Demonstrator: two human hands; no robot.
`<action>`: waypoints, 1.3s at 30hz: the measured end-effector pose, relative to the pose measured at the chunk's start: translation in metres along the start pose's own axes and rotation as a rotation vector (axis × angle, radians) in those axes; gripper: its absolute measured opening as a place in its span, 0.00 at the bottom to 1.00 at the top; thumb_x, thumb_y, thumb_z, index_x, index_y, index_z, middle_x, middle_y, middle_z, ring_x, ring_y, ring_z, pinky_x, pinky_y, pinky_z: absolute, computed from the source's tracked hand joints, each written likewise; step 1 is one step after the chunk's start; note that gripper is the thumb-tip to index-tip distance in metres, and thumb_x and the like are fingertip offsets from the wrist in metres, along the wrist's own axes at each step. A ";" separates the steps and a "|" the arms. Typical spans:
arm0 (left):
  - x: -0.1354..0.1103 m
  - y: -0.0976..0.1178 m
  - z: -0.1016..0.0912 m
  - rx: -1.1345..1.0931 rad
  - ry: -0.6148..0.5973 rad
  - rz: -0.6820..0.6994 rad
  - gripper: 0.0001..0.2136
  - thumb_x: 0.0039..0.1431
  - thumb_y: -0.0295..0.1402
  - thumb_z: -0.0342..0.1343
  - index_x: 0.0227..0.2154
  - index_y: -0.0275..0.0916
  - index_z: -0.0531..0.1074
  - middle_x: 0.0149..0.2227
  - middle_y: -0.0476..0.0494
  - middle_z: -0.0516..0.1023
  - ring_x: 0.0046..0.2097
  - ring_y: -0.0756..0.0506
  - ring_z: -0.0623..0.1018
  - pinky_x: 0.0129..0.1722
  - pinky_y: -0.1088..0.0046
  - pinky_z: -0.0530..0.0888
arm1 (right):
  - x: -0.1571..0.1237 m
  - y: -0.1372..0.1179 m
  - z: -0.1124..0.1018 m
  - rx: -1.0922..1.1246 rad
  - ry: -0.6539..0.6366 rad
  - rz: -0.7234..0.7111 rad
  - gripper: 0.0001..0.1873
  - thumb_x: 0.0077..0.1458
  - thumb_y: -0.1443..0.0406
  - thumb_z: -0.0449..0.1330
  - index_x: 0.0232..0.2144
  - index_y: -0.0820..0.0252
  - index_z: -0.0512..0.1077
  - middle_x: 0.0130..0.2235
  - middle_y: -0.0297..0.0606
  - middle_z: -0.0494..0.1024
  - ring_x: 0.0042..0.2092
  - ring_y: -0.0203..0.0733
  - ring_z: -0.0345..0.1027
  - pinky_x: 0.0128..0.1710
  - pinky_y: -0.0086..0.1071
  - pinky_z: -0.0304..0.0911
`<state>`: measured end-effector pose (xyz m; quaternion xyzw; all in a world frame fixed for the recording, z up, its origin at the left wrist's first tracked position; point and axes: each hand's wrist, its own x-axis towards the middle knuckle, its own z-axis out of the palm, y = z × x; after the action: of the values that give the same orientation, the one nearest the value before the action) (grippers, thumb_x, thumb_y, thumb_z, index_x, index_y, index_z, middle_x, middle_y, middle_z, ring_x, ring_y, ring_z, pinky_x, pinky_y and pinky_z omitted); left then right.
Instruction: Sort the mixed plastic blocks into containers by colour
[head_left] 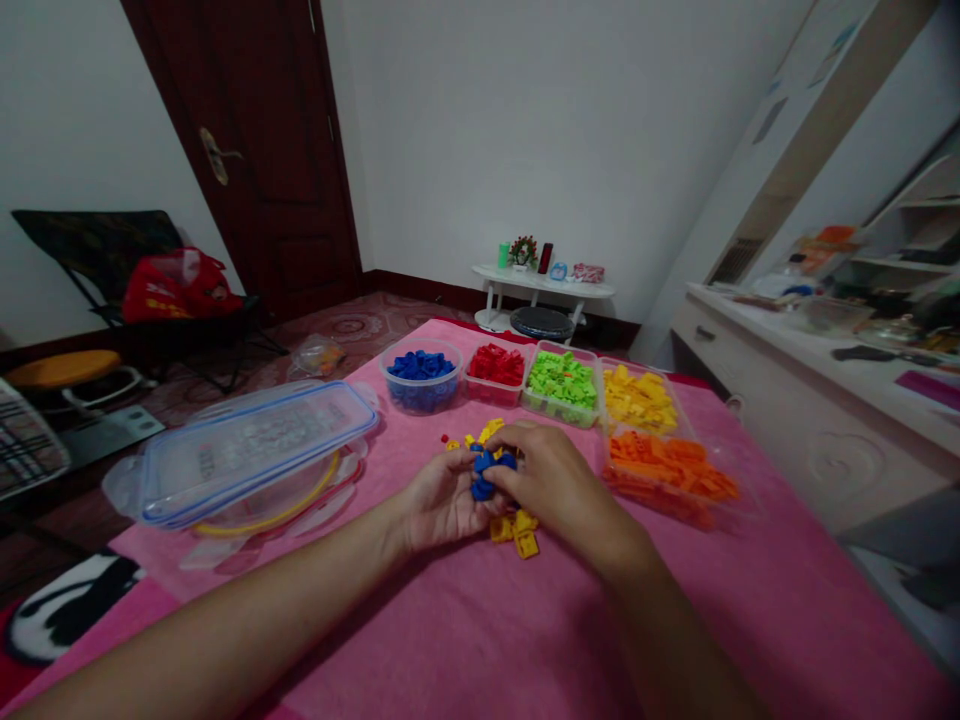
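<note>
Mid-table, the left hand (442, 505) and right hand (555, 485) close their fingers on blue bricks (487, 472) above yellow bricks (521, 535); cupping tightly should prevent spills.

A home room: wooden door (255, 140), folding chair (112, 260), dresser (810, 400).

Five tubs of bricks: blue tub (421, 378), red tub (495, 372), green tub (562, 385), yellow tub (639, 398), orange tub (670, 477). Two hands: left hand (439, 502), right hand (556, 482), sharing one clump of blue bricks (485, 474). One folding chair (97, 240).

Dark door (255, 150), folding chair (97, 250), side table (541, 284)
</note>
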<state>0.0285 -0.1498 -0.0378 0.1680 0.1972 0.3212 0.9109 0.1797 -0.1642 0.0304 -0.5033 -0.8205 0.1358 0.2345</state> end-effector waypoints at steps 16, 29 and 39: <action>0.022 0.188 0.030 0.759 0.592 0.679 0.11 0.59 0.35 0.50 0.27 0.32 0.69 0.23 0.43 0.72 0.23 0.52 0.71 0.20 0.81 0.67 | 0.001 0.038 -0.036 0.034 0.330 0.103 0.06 0.50 0.64 0.60 0.30 0.56 0.78 0.30 0.34 0.79 0.31 0.37 0.69 0.30 0.29 0.58; 0.039 0.081 0.008 2.201 0.417 0.426 0.08 0.48 0.31 0.56 0.29 0.38 0.79 0.28 0.44 0.80 0.29 0.48 0.75 0.28 0.76 0.64 | 0.006 0.061 0.009 -0.164 0.105 0.190 0.13 0.53 0.68 0.54 0.39 0.56 0.76 0.43 0.39 0.78 0.46 0.42 0.69 0.45 0.33 0.60; 0.047 0.053 -0.025 2.130 0.448 0.460 0.11 0.48 0.28 0.55 0.35 0.38 0.79 0.32 0.42 0.80 0.32 0.47 0.74 0.32 0.75 0.65 | 0.011 0.071 0.057 -0.112 0.012 0.085 0.28 0.50 0.72 0.53 0.56 0.59 0.65 0.55 0.42 0.71 0.56 0.43 0.61 0.57 0.37 0.51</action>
<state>0.0233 -0.0755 -0.0483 0.8350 0.4963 0.1722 0.1638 0.2001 -0.1211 -0.0483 -0.5508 -0.8033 0.0966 0.2049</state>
